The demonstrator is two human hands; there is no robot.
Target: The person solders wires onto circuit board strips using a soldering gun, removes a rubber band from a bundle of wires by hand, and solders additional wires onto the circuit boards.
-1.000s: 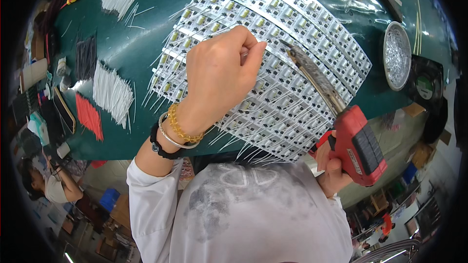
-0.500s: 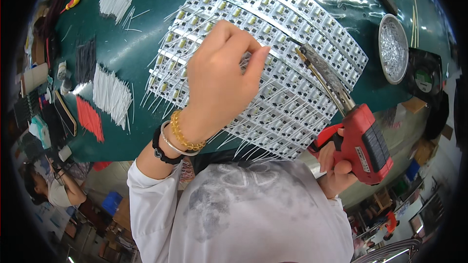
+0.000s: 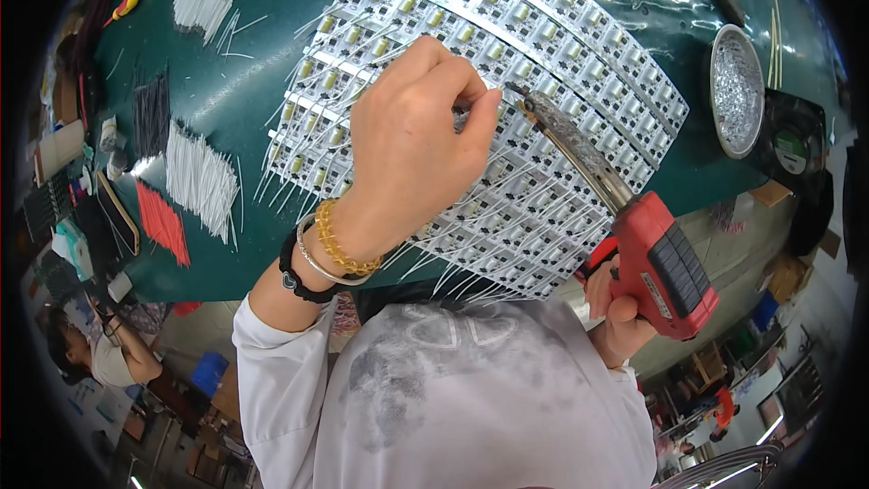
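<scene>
A large panel of small circuit boards (image 3: 543, 63) lies on the green table, with many thin white wires (image 3: 489, 208) attached along its near and left rows. Over the middle of the panel is my left hand (image 3: 421, 127), thumb and forefinger pinched together; what they hold, if anything, is hidden. My right hand (image 3: 625, 326) grips a red soldering gun (image 3: 656, 263) by its handle, right of the panel. The gun's dark, crusted tip points up and left, close over the boards and just right of my left fingertips.
On the left lie bundles of white wires (image 3: 199, 181), black wires (image 3: 151, 118) and red wires (image 3: 163, 222). Another white wire bundle (image 3: 202, 2) is farther back. At right stand a metal bowl (image 3: 735, 91) and a black fan (image 3: 792, 145). A person (image 3: 118, 349) sits at far left.
The soldering gun has moved left, bringing its tip nearer my left fingertips. My left hand keeps its pinch in nearly the same place.
</scene>
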